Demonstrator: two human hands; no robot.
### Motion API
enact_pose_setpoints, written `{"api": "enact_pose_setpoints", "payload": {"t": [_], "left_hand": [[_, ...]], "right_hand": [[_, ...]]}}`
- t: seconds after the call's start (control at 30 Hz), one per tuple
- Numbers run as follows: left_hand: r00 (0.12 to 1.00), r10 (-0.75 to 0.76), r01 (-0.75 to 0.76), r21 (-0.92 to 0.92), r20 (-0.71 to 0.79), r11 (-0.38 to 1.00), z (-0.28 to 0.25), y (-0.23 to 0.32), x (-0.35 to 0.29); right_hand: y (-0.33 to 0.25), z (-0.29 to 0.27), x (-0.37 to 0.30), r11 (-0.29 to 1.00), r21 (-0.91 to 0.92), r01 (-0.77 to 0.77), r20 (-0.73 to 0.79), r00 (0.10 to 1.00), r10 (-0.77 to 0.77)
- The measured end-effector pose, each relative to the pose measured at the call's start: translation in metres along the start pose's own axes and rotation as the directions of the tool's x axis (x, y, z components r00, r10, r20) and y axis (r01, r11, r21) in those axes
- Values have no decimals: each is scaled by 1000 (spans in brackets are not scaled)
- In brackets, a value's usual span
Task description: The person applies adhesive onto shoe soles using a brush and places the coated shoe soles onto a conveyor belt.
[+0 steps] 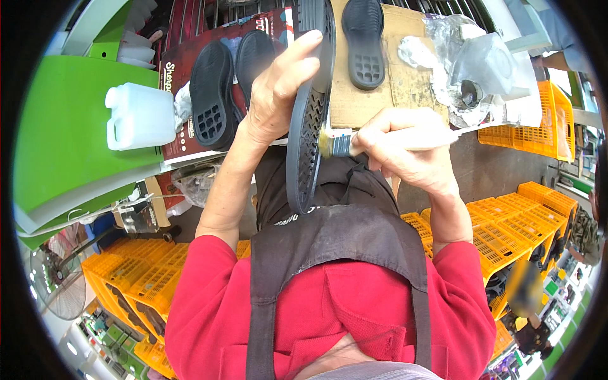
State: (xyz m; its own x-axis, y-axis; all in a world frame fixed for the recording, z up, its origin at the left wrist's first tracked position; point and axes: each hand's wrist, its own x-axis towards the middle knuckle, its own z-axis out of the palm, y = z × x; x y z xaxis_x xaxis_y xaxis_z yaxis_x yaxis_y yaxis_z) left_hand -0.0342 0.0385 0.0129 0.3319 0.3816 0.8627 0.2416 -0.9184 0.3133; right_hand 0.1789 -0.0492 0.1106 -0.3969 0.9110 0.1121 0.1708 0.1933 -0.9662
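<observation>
At the far left stands a fan (66, 288). Next comes a green surface (60, 120) with a translucent white jug (145, 120) near its right edge; yellow crates (155, 278) are stacked lower down. Just right of the jug lies crumpled white paper (183, 102), beside a red printed sheet (178, 143). Two black soles (213, 85) lie on the sheet, side by side.

In the middle, the left hand (275, 95) grips a dark held sole (307, 136) from its left side, fingers reaching up along it. The held sole is tipped on edge above the lap, its zigzag-patterned face turned to the right; its far end is hard to make out. The person wears a red shirt (221, 304) and a dark apron (335, 237).

Right of the held sole, the right hand (405, 149) pinches a white-handled brush (342, 144) between thumb and curled fingers, the bristles touching the sole's right edge. Above, another black sole (363, 41) lies on brown cardboard (405, 85). Further right, a clear plastic container (487, 63) sits amid crumpled wrapping (443, 95), with an orange crate (554, 120) beyond and more crates (506, 221) below.
</observation>
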Motion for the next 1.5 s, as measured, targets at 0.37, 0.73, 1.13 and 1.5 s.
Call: {"api": "enact_pose_setpoints", "payload": {"t": [0.37, 0.73, 1.13, 1.5], "left_hand": [[882, -458, 459, 22, 114, 888, -1, 20, 28], [307, -724, 451, -765, 617, -460, 42, 28, 16], [655, -561, 436, -859, 507, -268, 48, 39, 215], [794, -565, 601, -423, 222, 678, 95, -56, 255]], "right_hand": [[70, -34, -5, -18, 998, -63, 66, 932, 355], [97, -64, -50, 35, 984, 174, -172, 888, 426], [93, -109, -90, 63, 900, 432, -427, 839, 337], [92, -103, -91, 284, 879, 383, -473, 776, 418]]}}
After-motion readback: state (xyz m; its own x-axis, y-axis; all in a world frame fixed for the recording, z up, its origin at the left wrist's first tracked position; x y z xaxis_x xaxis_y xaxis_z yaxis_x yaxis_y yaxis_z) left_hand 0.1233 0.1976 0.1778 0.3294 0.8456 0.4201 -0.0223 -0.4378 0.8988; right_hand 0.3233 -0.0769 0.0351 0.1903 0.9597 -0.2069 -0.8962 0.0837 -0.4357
